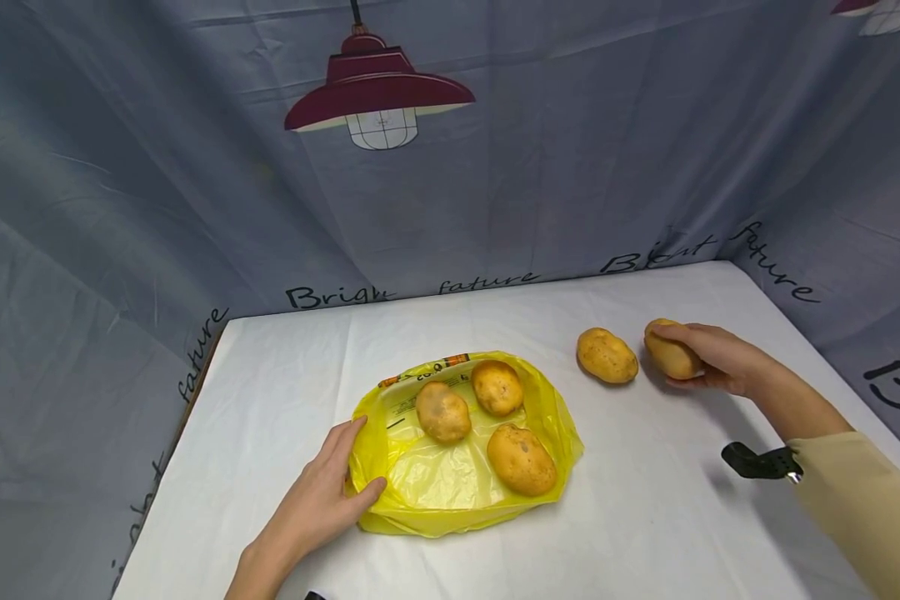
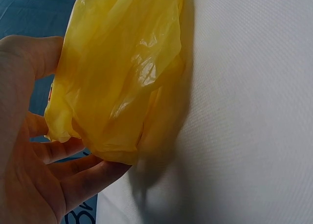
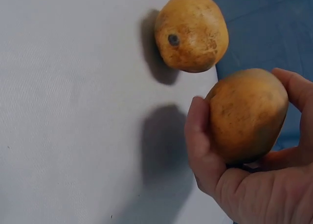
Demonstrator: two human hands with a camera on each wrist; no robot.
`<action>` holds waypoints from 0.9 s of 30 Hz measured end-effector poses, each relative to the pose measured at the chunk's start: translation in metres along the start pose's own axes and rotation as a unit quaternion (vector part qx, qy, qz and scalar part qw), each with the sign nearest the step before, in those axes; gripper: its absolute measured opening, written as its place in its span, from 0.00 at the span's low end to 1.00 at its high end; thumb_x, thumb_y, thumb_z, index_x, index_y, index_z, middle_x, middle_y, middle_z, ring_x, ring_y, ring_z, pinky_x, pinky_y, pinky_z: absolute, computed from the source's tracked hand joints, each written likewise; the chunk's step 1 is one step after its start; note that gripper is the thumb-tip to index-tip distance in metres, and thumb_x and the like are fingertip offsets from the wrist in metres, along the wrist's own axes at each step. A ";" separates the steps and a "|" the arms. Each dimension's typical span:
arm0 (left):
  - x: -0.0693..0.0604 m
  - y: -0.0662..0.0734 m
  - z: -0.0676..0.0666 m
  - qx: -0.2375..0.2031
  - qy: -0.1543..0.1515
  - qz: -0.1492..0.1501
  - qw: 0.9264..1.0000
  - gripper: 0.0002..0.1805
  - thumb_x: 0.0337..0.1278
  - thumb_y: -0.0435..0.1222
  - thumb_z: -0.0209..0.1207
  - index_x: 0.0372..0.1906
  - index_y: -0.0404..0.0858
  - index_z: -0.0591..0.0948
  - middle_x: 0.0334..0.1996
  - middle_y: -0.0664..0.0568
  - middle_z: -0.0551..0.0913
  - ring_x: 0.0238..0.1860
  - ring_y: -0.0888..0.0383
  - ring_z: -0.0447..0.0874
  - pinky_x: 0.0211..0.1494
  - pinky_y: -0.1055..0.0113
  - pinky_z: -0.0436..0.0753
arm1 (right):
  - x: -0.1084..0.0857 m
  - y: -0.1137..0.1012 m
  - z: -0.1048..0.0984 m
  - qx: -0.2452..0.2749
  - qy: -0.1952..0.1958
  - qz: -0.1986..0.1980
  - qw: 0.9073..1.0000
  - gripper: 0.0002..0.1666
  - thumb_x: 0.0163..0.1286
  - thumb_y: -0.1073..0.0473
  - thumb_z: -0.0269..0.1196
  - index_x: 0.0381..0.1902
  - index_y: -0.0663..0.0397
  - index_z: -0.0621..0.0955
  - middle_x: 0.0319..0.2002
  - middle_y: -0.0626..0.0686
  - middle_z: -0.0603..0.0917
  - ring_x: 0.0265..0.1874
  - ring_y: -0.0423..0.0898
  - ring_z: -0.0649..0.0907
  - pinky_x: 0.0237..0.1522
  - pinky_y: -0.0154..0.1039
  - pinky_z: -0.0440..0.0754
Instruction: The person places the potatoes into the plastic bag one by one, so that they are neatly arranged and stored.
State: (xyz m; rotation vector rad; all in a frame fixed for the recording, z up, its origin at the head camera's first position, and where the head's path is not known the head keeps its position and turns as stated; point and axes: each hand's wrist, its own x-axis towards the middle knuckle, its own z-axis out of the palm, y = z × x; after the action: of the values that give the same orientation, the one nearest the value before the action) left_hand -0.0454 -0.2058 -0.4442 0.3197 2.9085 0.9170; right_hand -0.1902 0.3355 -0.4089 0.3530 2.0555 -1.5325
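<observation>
A yellow plastic bag [image 1: 442, 521] lies opened out on the table with three potatoes inside. One potato [image 1: 442, 412] lies at its left, another [image 1: 497, 387] at its back and a third [image 1: 521, 460] at its front right. My left hand [image 1: 318, 500] holds the bag's left side, thumb towards the front; in the left wrist view the fingers [image 2: 93, 182] lie against the yellow plastic. Over the table's right part, my right hand [image 1: 720, 358] grips a potato [image 3: 247, 116] between thumb and fingers, with its shadow below. Another potato [image 1: 607, 356] lies just left of it.
A white cloth covers the table [image 1: 645, 500]. Grey curtains [image 1: 570, 167] printed with lamps and lettering hang behind and at both sides. A black strap end [image 1: 757, 461] sticks out from the right sleeve.
</observation>
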 end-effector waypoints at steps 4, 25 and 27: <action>0.000 -0.001 0.000 0.001 -0.002 -0.002 1.000 0.46 0.58 0.49 0.67 0.78 0.43 0.60 0.72 0.54 0.64 0.64 0.46 0.74 0.64 0.48 0.73 | -0.002 -0.003 0.002 0.015 -0.003 0.000 1.000 0.52 0.76 0.37 0.54 0.76 0.68 0.46 0.59 0.67 0.58 0.48 0.55 0.73 0.49 0.46 0.84; -0.001 -0.001 0.001 0.003 0.000 0.001 1.000 0.46 0.59 0.50 0.67 0.77 0.42 0.60 0.73 0.54 0.63 0.63 0.46 0.75 0.64 0.48 0.73 | -0.016 -0.020 0.013 0.051 -0.020 -0.009 0.998 0.45 0.77 0.39 0.54 0.74 0.62 0.51 0.58 0.63 0.60 0.48 0.53 0.74 0.47 0.44 0.84; 0.000 -0.001 0.001 0.003 0.001 0.003 1.000 0.46 0.58 0.49 0.67 0.77 0.42 0.60 0.72 0.53 0.63 0.63 0.47 0.75 0.64 0.49 0.73 | -0.017 -0.020 0.012 0.051 -0.018 -0.011 0.999 0.45 0.77 0.39 0.54 0.74 0.62 0.52 0.58 0.63 0.60 0.47 0.52 0.74 0.47 0.44 0.85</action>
State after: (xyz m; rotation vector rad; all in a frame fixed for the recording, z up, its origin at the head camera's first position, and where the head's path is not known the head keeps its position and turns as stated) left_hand -0.0454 -0.2063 -0.4458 0.3279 2.9131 0.9109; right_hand -0.1831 0.3192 -0.3854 0.3402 1.9653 -1.6481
